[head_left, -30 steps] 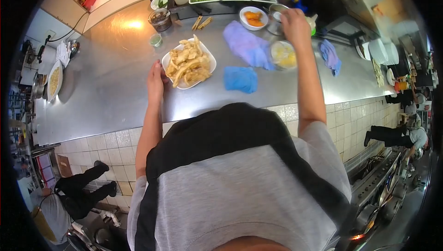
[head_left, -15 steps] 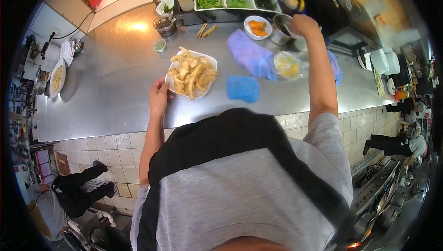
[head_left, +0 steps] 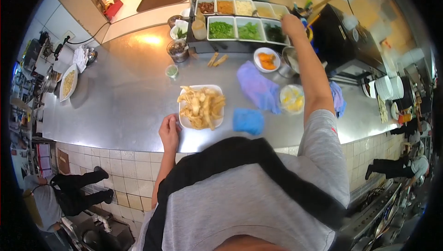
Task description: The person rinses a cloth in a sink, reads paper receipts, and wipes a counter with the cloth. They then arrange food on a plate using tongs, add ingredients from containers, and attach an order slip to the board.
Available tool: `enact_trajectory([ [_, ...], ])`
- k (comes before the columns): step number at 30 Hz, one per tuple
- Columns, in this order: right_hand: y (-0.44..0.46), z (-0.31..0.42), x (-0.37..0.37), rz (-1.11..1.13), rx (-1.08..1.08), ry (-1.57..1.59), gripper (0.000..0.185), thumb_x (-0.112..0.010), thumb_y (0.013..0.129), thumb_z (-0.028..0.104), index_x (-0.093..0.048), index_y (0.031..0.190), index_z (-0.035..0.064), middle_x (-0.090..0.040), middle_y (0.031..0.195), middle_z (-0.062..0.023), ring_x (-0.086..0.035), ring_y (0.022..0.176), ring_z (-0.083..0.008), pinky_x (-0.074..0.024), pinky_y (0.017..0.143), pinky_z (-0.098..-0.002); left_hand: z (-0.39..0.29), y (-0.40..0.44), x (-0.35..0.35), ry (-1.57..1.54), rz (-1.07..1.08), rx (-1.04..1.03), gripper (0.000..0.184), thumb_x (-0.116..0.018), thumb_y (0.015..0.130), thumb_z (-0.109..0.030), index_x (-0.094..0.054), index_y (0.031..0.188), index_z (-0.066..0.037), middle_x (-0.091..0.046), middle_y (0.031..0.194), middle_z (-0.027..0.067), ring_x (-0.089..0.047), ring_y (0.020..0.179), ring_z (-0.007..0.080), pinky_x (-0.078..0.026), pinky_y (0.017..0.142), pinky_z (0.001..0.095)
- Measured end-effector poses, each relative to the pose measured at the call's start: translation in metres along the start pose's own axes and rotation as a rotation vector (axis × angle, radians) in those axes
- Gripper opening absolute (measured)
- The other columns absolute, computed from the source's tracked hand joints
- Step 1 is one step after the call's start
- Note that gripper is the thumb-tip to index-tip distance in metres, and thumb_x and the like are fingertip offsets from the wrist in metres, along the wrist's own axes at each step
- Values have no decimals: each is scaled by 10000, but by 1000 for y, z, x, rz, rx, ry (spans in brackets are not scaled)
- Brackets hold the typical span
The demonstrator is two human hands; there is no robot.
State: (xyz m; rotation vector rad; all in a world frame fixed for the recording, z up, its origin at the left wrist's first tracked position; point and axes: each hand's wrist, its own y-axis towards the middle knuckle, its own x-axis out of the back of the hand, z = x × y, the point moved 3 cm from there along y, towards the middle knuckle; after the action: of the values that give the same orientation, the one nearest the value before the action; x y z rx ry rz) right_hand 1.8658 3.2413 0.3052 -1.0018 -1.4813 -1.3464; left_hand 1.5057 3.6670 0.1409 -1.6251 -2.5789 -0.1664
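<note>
A white square dish (head_left: pixel 183 122) heaped with pale golden fried strips (head_left: pixel 201 106) rests on the steel counter in front of me. My left hand (head_left: pixel 170 130) is at its lower left corner, fingers loosely bent and apart, not gripping the rim; whether a fingertip touches it I cannot tell. My right arm is stretched forward. My right hand (head_left: pixel 293 25) is over the right end of the topping containers, beside the dark green leaf container (head_left: pixel 274 33); its fingers are hidden, so what it holds does not show. Under that forearm stands a metal pot (head_left: pixel 288 61).
A bowl of orange pieces (head_left: pixel 266 60), a purple cloth (head_left: pixel 258 87), a tub with yellow pieces (head_left: pixel 291 99) and a blue cloth (head_left: pixel 248 121) lie right of the dish. A small green-filled cup (head_left: pixel 171 71) stands behind it. Other people are at both sides.
My right hand has moved from over the metal pot to the end of the topping containers. My left hand's fingers have eased from the dish, which sits straighter. The view has tilted up.
</note>
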Motion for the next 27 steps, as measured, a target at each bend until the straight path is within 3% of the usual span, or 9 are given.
enact_trajectory([
  [4,53,-26,-14,-65,47,-171,254,-490,818,173,-673,798,-1,-655,895,-195,-645,846,-353,-509,726,-462,1,-2,0,75,-40,9,209,-515,932,-163,-634,925,9,-587,704,11,-492,566,62,-411,524,222],
  [7,90,-56,-33,181,-55,-224,339,-379,912,244,-521,1188,107,-614,1083,-196,-603,989,-359,-486,811,-479,2,-1,-1,195,-113,10,173,-556,901,-157,-647,906,-10,-612,728,47,-522,588,89,-431,547,235],
  [8,95,-60,-36,219,33,-245,365,-359,924,252,-472,1243,116,-605,1106,-197,-597,1009,-353,-480,819,-487,2,-1,0,261,-141,11,164,-567,893,-156,-650,900,-15,-616,735,56,-530,593,96,-435,551,238],
  [11,117,-94,-72,310,7,-345,376,-343,904,220,-632,1093,73,-602,1149,-183,-589,1051,-351,-465,869,-480,-8,-2,-1,348,-211,-16,145,-609,849,-169,-654,866,-32,-617,745,74,-556,601,130,-453,567,252],
  [15,138,-97,-92,618,109,-470,256,-594,748,131,-674,979,53,-633,1071,-179,-601,1013,-357,-492,828,-443,-5,-2,-2,385,-255,-12,145,-620,834,-172,-656,854,-33,-617,733,77,-559,595,143,-458,562,261],
  [18,144,-95,-94,597,84,-473,276,-637,718,156,-674,975,63,-645,1036,-176,-614,985,-353,-503,807,-423,-9,-2,-6,402,-283,-23,151,-619,836,-174,-658,852,-28,-618,722,78,-557,592,137,-457,560,259],
  [22,150,-87,-83,562,123,-436,292,-571,780,198,-655,960,-17,-627,1044,-221,-607,992,-363,-492,823,-430,-10,-2,-4,401,-306,-18,162,-621,841,-185,-662,851,-29,-612,706,64,-545,585,120,-450,554,253],
  [25,128,-47,-6,564,114,-440,286,-545,773,100,-651,1020,2,-609,1112,-201,-592,1037,-357,-480,857,-434,-8,-2,-4,390,-303,-29,177,-617,842,-199,-662,858,-29,-611,704,66,-544,587,125,-450,556,258],
  [27,138,-72,-23,465,107,-429,314,-546,773,132,-643,1043,7,-606,1120,-205,-587,1046,-361,-469,875,-440,-7,2,-3,444,-290,-42,188,-615,840,-205,-658,864,-23,-612,708,80,-548,588,141,-453,565,269],
])
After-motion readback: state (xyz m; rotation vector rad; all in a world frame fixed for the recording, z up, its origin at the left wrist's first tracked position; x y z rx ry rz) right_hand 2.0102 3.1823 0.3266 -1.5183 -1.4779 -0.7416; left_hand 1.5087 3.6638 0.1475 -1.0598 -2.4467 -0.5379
